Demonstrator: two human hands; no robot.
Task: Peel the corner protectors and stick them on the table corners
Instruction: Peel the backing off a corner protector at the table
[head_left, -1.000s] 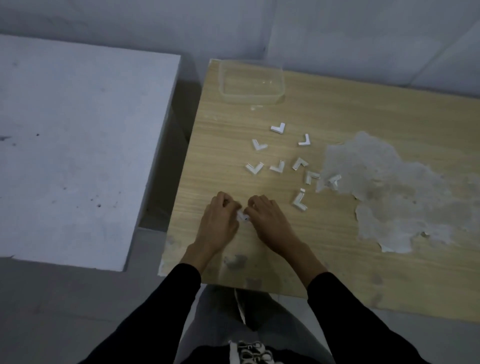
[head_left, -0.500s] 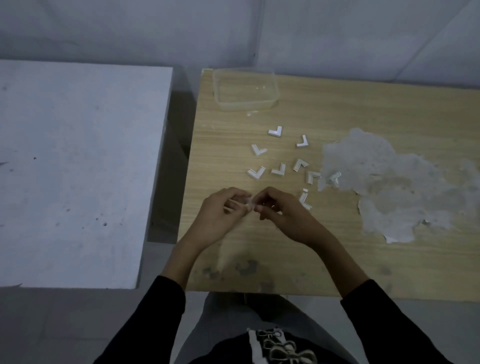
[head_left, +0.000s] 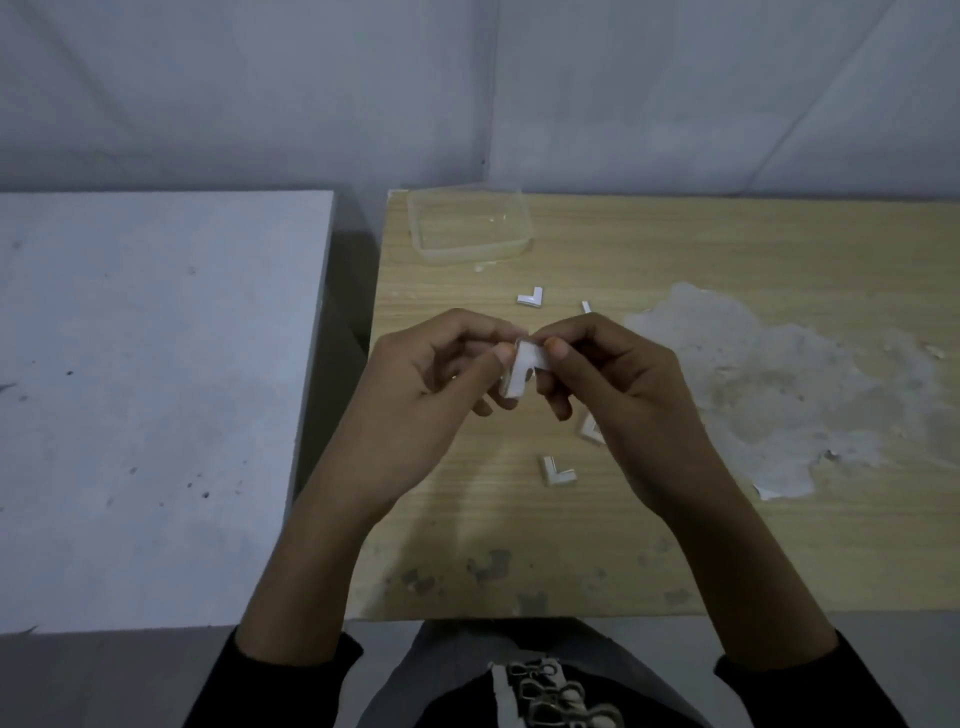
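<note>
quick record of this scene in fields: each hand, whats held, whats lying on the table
left hand: pinches the long arm of the held corner protector
right hand: pinches its short arm
held corner protector: L-shaped, white face toward the camera, raised above the wooden table
backing: cannot tell whether it is peeled
loose protectors: four visible on the wood, one partly hidden by the right hand
clear container: at the table's far left corner, nothing visible inside
</note>
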